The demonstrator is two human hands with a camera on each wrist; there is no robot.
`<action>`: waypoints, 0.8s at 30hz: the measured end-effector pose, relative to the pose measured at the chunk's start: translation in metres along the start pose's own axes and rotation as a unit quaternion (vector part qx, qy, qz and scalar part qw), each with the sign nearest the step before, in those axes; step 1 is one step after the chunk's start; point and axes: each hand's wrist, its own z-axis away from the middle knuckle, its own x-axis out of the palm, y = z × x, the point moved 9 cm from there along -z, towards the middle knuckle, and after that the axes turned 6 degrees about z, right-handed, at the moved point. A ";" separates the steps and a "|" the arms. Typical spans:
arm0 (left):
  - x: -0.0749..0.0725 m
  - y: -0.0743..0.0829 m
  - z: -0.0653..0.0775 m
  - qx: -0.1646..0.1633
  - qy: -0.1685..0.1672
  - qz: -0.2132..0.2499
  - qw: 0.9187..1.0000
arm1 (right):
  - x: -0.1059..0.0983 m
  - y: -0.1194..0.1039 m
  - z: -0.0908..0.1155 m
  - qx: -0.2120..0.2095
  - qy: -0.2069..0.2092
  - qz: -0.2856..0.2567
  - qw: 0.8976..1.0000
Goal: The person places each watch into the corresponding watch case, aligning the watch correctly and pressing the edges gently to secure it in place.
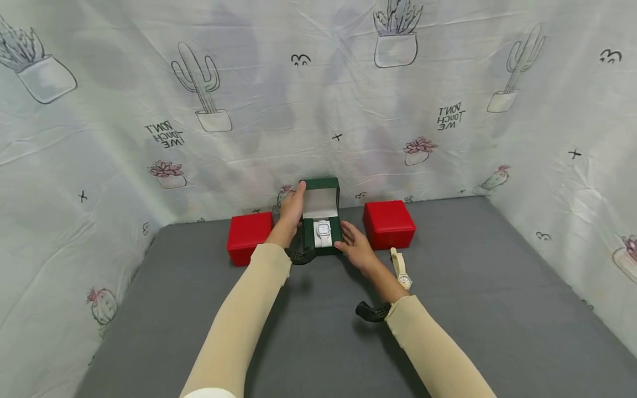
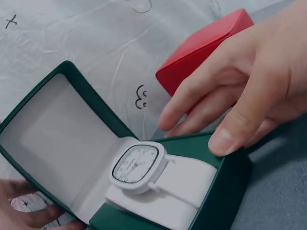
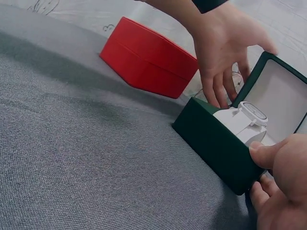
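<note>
A green watch box stands with its lid raised, showing a pale lining. Inside it, a white wristwatch is wrapped round a white cushion, its squarish dial facing up. My left hand is at the lid's left side, thumb touching the upper corner. Its other fingers hang loosely straight beside and behind the lid. My right hand holds the box's front right corner, thumb on the top edge and other fingers along the side.
One red box sits left of the green one, another red box to its right, both closed. A cream-strapped wristwatch lies on the grey cloth near my right forearm. A printed white curtain hangs behind.
</note>
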 end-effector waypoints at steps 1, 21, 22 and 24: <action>-0.002 -0.001 0.000 0.000 0.000 0.001 1.000 | 0.002 0.001 0.000 0.003 -0.001 -0.004 1.000; 0.001 -0.027 0.030 0.076 -0.037 -0.047 0.995 | 0.005 0.006 0.000 0.044 -0.026 -0.066 0.997; 0.000 -0.027 0.032 0.086 -0.031 -0.049 0.995 | 0.005 0.007 0.000 0.052 -0.027 -0.073 0.996; -0.001 -0.029 0.038 0.102 -0.022 -0.048 0.993 | 0.005 0.009 -0.001 0.062 -0.030 -0.085 0.994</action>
